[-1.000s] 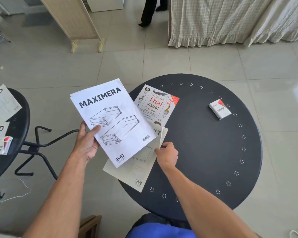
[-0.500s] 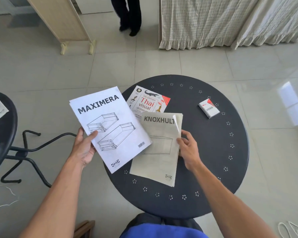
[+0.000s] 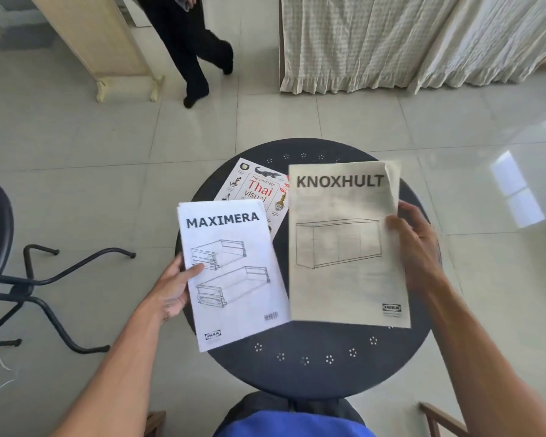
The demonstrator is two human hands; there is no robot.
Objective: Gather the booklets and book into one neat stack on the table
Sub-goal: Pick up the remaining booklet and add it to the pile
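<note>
I see both forearms reaching forward from the bottom of the view over the round dark counter (image 3: 312, 373). My left hand (image 3: 171, 291) grips the white MAXIMERA booklet (image 3: 234, 279) along its left edge, thumb lying across the cover and the other fingers hidden underneath; the booklet sits tilted, its lower left part hanging past the counter's left edge. My right hand (image 3: 420, 247) holds the cream KNOXHULT booklet (image 3: 344, 247) by its right edge, thumb on the front, fingers behind, with the top right corner of the cover curling back. The two booklets are side by side, the KNOXHULT's lower left corner overlapping the MAXIMERA's right edge. Whether either one touches the counter I cannot tell. The Thai visual dictionary (image 3: 256, 187) lies flat near the counter's far left edge, partly covered by both booklets.
</note>
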